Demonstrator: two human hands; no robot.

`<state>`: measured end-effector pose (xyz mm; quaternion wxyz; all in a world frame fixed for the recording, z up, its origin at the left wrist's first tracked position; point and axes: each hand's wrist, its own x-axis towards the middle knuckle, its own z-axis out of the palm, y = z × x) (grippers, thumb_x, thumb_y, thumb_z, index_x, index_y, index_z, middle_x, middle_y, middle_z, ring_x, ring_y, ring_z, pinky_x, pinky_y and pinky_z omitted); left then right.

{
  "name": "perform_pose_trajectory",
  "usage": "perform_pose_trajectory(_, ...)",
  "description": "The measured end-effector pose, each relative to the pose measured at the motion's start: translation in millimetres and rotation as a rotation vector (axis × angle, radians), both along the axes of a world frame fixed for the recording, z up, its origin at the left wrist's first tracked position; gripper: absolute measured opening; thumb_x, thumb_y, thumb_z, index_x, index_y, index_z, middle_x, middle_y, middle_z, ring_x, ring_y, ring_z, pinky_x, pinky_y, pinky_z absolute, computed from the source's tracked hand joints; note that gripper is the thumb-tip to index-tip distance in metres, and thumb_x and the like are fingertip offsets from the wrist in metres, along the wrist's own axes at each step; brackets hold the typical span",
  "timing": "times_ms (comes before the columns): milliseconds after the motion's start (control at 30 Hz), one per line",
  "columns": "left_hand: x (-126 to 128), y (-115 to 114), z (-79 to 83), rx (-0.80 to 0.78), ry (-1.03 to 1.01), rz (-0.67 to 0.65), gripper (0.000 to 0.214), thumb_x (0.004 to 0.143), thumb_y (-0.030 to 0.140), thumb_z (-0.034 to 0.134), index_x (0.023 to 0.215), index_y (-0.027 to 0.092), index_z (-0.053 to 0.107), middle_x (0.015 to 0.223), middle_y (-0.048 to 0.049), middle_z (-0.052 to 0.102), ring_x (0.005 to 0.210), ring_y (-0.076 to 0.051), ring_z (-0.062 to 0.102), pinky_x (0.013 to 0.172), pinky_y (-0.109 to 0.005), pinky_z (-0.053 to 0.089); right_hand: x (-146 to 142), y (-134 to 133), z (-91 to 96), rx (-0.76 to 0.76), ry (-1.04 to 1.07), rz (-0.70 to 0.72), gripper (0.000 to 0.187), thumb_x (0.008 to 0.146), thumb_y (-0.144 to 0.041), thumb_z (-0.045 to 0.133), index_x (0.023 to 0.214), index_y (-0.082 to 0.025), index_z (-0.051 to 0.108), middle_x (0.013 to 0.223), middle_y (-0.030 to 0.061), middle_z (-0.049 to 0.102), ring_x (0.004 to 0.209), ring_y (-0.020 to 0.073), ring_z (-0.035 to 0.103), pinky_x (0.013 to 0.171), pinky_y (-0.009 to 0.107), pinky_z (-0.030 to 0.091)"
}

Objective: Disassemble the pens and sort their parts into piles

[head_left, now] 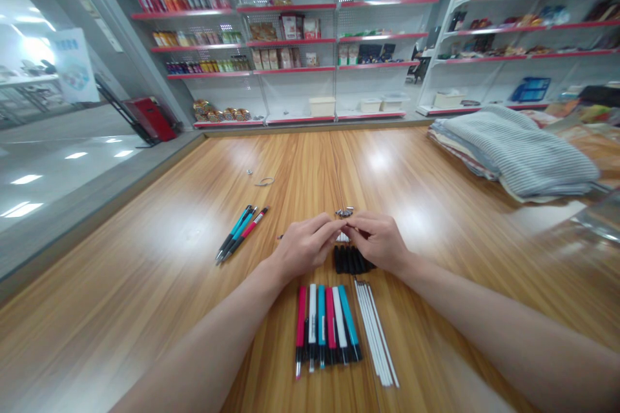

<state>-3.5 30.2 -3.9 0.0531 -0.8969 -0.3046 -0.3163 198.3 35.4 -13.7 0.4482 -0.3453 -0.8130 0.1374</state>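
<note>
My left hand (pixel 306 245) and my right hand (pixel 378 240) meet above the wooden table (pixel 145 284), fingertips pinched together on a small pen part that I cannot make out. Just beneath them lies a bunch of black pen pieces (pixel 351 260). A row of several pen barrels (pixel 327 324) in red, white and teal lies nearer to me, with several thin white refills (pixel 376 334) to its right. Three assembled pens (pixel 241 232) lie to the left of my left hand. A few small metal springs (pixel 344 211) sit just beyond my fingers.
A stack of folded striped cloth (pixel 520 150) lies at the table's right. A small ring and a bent wire (pixel 264 181) lie farther out. Store shelves (pixel 290 39) with goods line the back wall. A grey floor (pixel 72 161) drops off at the left.
</note>
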Motion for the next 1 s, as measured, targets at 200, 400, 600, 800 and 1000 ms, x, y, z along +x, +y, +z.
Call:
perform_pose_trajectory(200, -2, 1, -1.3, 0.011, -0.022, 0.026, 0.031, 0.095, 0.022, 0.041, 0.123, 0.018, 0.054, 0.091, -0.0068, 0.061, 0.077, -0.013, 0.059, 0.067, -0.023, 0.048, 3, 3, 1.6, -0.026, 0.054, -0.087, 0.018, 0.089, -0.026, 0.056, 0.097, -0.019, 0.071, 0.085, 0.006, 0.07, 0.073, 0.0156, 0.062, 0.068, 0.028, 0.049)
perform_pose_trajectory(400, -4, 5, -4.2, -0.069, -0.066, 0.115, 0.028, 0.095, 0.022, 0.041, 0.117, 0.018, 0.057, 0.091, -0.0064, 0.061, 0.08, -0.013, 0.06, 0.071, -0.024, 0.05, 20, 23, -0.8, -0.092, 0.103, -0.297, 0.022, 0.087, -0.032, 0.057, 0.088, -0.018, 0.074, 0.079, 0.005, 0.071, 0.064, 0.0147, 0.061, 0.06, 0.026, 0.046)
perform_pose_trajectory(600, -5, 9, -9.0, -0.078, -0.073, 0.175, 0.025, 0.095, 0.024, 0.041, 0.112, 0.019, 0.059, 0.092, -0.0058, 0.061, 0.082, -0.014, 0.061, 0.072, -0.025, 0.05, 33, 39, -7.0, -0.206, 0.101, -0.44, 0.023, 0.082, -0.036, 0.06, 0.083, -0.019, 0.076, 0.079, 0.0043, 0.073, 0.065, 0.0168, 0.064, 0.06, 0.027, 0.047)
perform_pose_trajectory(800, -5, 13, -13.3, -0.117, -0.046, 0.211, 0.022, 0.095, 0.025, 0.043, 0.106, 0.02, 0.061, 0.093, -0.0052, 0.061, 0.086, -0.015, 0.061, 0.074, -0.026, 0.049, 36, 44, -11.8, -0.276, 0.039, -0.42, 0.021, 0.08, -0.036, 0.062, 0.082, -0.021, 0.076, 0.077, 0.0025, 0.074, 0.067, 0.0177, 0.067, 0.061, 0.026, 0.048)
perform_pose_trajectory(1000, -8, 19, -14.5, -0.186, -0.079, 0.323, 0.019, 0.094, 0.026, 0.044, 0.095, 0.021, 0.063, 0.091, -0.0035, 0.064, 0.084, -0.016, 0.062, 0.074, -0.028, 0.048, 50, 88, -16.8, -0.278, -0.021, -0.535, 0.021, 0.08, -0.035, 0.061, 0.083, -0.02, 0.077, 0.08, 0.0037, 0.074, 0.072, 0.0191, 0.067, 0.063, 0.026, 0.046)
